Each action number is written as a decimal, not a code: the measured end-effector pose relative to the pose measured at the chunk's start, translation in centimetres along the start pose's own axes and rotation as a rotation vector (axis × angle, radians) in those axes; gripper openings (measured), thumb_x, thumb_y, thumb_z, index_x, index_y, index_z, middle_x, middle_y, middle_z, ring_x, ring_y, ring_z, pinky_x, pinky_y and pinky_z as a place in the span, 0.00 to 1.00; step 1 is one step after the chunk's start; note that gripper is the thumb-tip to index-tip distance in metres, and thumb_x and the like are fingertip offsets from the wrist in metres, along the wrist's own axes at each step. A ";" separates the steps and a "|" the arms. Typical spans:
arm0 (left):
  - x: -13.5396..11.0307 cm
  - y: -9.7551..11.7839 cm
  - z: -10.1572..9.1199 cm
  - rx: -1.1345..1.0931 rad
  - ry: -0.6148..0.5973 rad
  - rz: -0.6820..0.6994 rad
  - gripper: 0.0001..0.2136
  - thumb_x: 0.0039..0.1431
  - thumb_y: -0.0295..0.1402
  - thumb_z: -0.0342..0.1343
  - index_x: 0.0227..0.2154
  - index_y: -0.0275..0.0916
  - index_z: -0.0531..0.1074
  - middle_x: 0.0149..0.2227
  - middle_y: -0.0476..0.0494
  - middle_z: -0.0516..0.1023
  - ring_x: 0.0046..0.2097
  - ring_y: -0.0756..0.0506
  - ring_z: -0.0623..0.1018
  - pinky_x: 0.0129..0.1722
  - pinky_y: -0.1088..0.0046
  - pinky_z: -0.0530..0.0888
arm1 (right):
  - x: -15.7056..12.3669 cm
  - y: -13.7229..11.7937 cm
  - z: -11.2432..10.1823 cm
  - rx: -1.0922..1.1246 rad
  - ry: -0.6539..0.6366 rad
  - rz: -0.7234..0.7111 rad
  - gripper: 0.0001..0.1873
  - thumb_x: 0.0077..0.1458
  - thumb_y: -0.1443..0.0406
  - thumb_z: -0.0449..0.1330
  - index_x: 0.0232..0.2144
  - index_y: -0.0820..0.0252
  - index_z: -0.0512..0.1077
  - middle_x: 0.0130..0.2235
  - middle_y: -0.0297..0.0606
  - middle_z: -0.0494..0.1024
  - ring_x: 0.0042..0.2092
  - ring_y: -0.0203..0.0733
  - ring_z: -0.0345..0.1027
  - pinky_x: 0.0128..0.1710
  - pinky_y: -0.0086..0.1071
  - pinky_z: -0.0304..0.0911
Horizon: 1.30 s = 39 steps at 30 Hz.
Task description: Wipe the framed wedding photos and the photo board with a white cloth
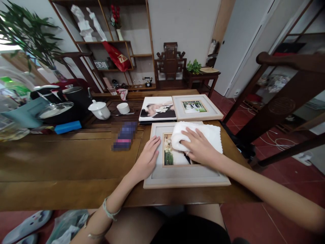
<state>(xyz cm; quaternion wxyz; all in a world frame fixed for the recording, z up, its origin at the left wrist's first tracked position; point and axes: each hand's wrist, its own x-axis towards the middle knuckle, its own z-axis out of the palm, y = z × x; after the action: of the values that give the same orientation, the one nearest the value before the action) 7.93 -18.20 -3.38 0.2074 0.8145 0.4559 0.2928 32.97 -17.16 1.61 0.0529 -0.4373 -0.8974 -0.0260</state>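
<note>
A pale wooden picture frame (157, 176) with a wide grey mat and a photo in its middle lies flat on the table near me. My left hand (148, 157) rests on the frame's left edge, fingers stretched out. On the upper right of the frame, my right hand (199, 144) grips a white cloth (213, 134), which is bunched under the fingers and spreads past the frame's right side. Part of the photo is hidden by cloth and hand. Behind it lie a second framed photo (215, 108) and a photo album or panel (158, 117).
On the wooden table (63, 162) lie a pixelated dark object (124, 137) and a blue block (67, 127). A white lidded cup (100, 110), a small white bowl (123, 108) and a dark pot (73, 95) stand at the back left. A wooden chair (284, 95) is close on the right.
</note>
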 end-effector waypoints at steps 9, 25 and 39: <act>-0.2 -1.1 0.3 -0.081 0.031 0.046 0.22 0.67 0.34 0.42 0.63 0.40 0.57 0.65 0.36 0.58 0.68 0.39 0.54 0.66 0.50 0.52 | 2.0 -6.3 -2.0 -0.071 -0.117 -0.183 0.19 0.52 0.69 0.56 0.46 0.68 0.73 0.56 0.61 0.67 0.58 0.68 0.58 0.49 0.58 0.62; 0.0 -0.7 0.4 -0.020 0.048 0.019 0.21 0.68 0.32 0.38 0.61 0.35 0.60 0.64 0.35 0.59 0.68 0.42 0.54 0.66 0.53 0.53 | -5.6 -8.0 -0.9 0.142 0.005 -0.434 0.11 0.59 0.65 0.57 0.44 0.52 0.74 0.62 0.53 0.60 0.63 0.62 0.53 0.57 0.58 0.54; 0.1 -0.8 -0.8 -0.107 -0.051 0.045 0.21 0.68 0.36 0.39 0.62 0.40 0.59 0.66 0.40 0.58 0.68 0.41 0.52 0.67 0.51 0.50 | -1.8 -3.3 -1.8 -0.032 -0.058 -0.109 0.20 0.49 0.70 0.58 0.47 0.61 0.72 0.56 0.54 0.68 0.59 0.59 0.59 0.54 0.52 0.57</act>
<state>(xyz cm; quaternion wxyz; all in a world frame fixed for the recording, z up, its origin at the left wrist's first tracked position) 6.92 -17.67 -3.29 0.2556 0.8195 0.4159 0.3003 31.63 -20.80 3.18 0.0181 -0.3891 -0.9205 -0.0306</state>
